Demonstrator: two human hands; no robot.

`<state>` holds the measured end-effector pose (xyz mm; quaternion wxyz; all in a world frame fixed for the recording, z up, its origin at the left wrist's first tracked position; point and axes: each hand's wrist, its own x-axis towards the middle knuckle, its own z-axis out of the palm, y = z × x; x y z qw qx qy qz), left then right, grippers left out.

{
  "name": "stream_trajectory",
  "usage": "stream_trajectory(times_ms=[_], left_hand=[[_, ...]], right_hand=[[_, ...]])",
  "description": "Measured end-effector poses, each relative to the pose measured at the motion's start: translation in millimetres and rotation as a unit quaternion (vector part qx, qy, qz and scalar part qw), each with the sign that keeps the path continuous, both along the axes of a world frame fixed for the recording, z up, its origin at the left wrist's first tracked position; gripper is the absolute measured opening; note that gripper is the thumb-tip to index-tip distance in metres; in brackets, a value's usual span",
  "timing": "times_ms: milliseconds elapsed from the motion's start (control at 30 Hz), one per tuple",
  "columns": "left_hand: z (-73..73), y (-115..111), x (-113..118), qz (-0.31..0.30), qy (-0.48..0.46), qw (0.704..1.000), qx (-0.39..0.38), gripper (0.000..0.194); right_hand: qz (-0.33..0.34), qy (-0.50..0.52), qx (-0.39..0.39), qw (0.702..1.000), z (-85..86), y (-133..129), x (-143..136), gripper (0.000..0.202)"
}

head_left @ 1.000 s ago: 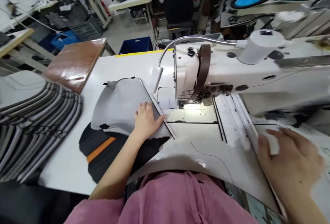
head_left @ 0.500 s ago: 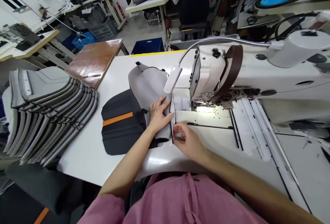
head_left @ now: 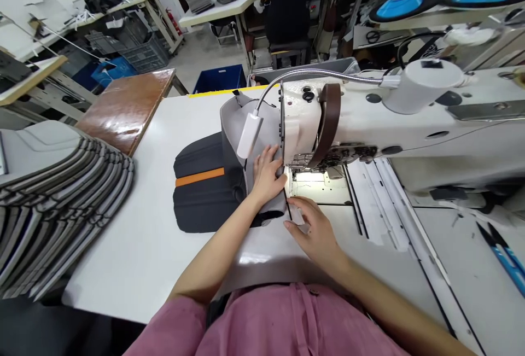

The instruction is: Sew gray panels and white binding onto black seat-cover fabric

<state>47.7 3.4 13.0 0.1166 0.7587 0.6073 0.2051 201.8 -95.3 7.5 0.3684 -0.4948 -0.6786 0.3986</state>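
Observation:
A sewn fabric piece (head_left: 203, 205), dark grey with an orange stripe and a light grey panel (head_left: 233, 121), lies on the white sewing table. My left hand (head_left: 268, 178) rests flat on the light grey panel, fingers spread, close to the needle area. At the piece's near right edge, my right hand (head_left: 314, 230) holds the pale, dark-trimmed border between thumb and curled fingers; some fingertips are hidden. The sewing machine (head_left: 303, 121) stands just right of the panel, whose far edge reaches its head. A small white lamp (head_left: 249, 136) hangs over the fabric.
Stacked grey panels (head_left: 61, 197) stand at the left. Blue-handled scissors (head_left: 502, 255) lie at the far right. Behind the table are a brown bench (head_left: 127, 104), a blue crate (head_left: 219, 78) and a seated person (head_left: 287, 6).
The fabric piece has moved right with both hands, bringing its edge up to the machine head. The camera view has shifted right, showing the scissors.

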Motion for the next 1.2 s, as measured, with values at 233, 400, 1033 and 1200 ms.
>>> stream_trajectory(times_ms=[233, 400, 1033, 1200], left_hand=[[-10.4, 1.8, 13.4, 0.039, 0.015, 0.999, 0.019, 0.033], [-13.5, 2.3, 19.4, 0.064, 0.021, 0.998, 0.018, 0.040], [9.9, -39.8, 28.0, 0.020, -0.029, 0.997, -0.064, 0.060], [17.2, -47.4, 19.8, 0.005, -0.084, 0.994, -0.063, 0.035]], right_hand=[[-0.013, 0.013, 0.045, 0.999, -3.6, 2.3, 8.1, 0.029], [-0.009, -0.007, 0.095, 0.995, -13.3, 0.8, 8.2, 0.035], [0.054, -0.028, 0.108, 0.992, -4.6, -22.2, 22.5, 0.044], [0.003, -0.015, 0.145, 0.989, -10.4, -45.9, 22.5, 0.010]])
